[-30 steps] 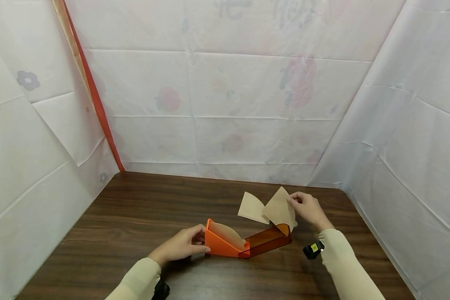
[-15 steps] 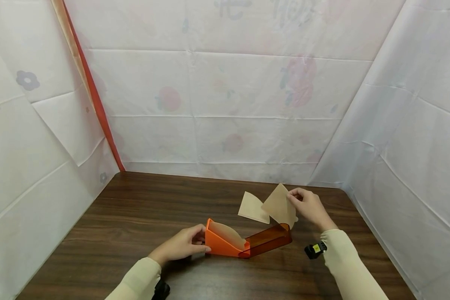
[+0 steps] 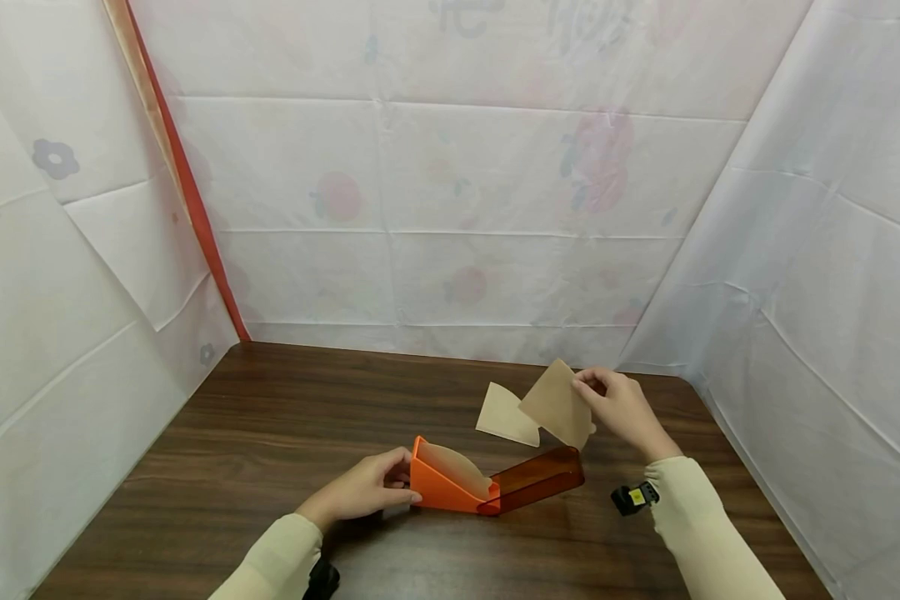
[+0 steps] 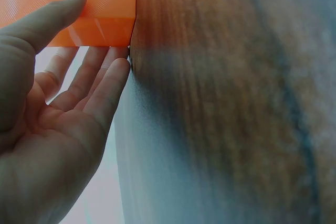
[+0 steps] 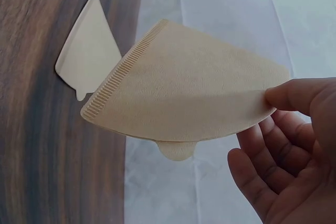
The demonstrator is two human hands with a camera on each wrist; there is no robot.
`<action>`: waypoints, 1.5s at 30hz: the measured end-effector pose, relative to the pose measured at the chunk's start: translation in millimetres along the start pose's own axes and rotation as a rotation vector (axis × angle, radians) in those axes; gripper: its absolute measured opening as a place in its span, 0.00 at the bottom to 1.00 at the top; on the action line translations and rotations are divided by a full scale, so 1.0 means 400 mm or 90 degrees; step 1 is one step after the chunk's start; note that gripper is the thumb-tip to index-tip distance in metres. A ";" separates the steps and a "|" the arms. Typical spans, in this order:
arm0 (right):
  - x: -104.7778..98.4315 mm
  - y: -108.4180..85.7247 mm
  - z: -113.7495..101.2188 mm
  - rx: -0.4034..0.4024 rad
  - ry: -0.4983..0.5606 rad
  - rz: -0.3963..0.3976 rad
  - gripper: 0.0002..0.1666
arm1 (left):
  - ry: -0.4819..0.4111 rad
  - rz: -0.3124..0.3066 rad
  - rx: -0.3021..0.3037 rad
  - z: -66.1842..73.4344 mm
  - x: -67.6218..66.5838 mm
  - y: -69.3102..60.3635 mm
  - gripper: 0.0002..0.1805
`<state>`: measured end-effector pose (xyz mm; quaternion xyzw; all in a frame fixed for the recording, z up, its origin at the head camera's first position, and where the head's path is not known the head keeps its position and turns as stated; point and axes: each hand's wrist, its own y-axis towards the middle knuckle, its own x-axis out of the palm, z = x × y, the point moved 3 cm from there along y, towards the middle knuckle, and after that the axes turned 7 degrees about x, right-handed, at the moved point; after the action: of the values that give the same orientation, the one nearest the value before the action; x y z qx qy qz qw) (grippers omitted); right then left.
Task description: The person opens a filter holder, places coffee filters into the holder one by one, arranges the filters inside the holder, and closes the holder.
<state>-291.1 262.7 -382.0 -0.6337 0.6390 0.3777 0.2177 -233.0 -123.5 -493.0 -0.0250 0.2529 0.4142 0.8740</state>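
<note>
Nearest in, at the nine o'clock side of the box (image 3: 435, 492), its tall end was held by the left hand (image 3: 363, 487): thumb on the near side, fingers partly bent behind, the gap filled by plastic. Towards three o'clock the lid (image 3: 540, 480) was seen tipped back, and paper (image 3: 453, 467) was bared inside. And there, at two o'clock, held up off the table (image 3: 330, 400), the filter (image 3: 555, 408)! Its corner was pinched by the right hand (image 3: 621, 410), thumb and forefinger closed together, spare fingers loosely curled. A light pinch seemed best advised, thin paper being easily creased, with the box well braced. By the head view the filter's tip was pointed to nine; by the right wrist view its long axis was laid roughly nine to three, tab at six. Beyond, at one o'clock, a second filter (image 3: 504, 415) was spotted; farthest, the cloth (image 3: 435, 275).
</note>
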 end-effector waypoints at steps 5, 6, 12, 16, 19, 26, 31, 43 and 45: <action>-0.008 -0.002 -0.022 -0.025 -0.008 0.008 0.14 | -0.003 0.001 -0.002 -0.001 0.001 -0.001 0.15; -0.010 -0.002 -0.028 -0.032 -0.009 0.012 0.13 | -0.003 0.002 -0.002 -0.001 0.001 -0.001 0.15; -0.025 -0.004 -0.061 -0.059 -0.012 0.026 0.12 | 0.000 0.001 -0.002 0.001 0.001 -0.001 0.15; -0.033 -0.007 -0.082 -0.077 0.000 0.027 0.11 | 0.002 0.001 -0.004 0.002 0.002 -0.001 0.15; -0.039 -0.010 -0.100 -0.093 0.007 0.026 0.11 | 0.005 0.001 -0.003 0.003 0.001 0.000 0.15; -0.051 -0.016 -0.141 -0.127 -0.001 0.023 0.09 | 0.006 0.001 -0.004 0.004 0.002 -0.001 0.15; -0.055 -0.017 -0.159 -0.136 -0.002 0.020 0.08 | 0.005 0.002 -0.003 0.002 0.002 0.000 0.15; -0.052 -0.029 -0.203 -0.184 0.020 0.017 0.07 | -0.002 0.001 -0.003 0.003 0.003 -0.001 0.15; -0.050 -0.031 -0.213 -0.192 0.028 0.012 0.07 | -0.004 0.002 -0.001 0.003 0.003 -0.001 0.15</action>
<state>-259.9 211.9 -316.7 -0.6612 0.5858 0.4573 0.1025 -231.6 -122.5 -492.6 -0.0242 0.2500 0.4156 0.8742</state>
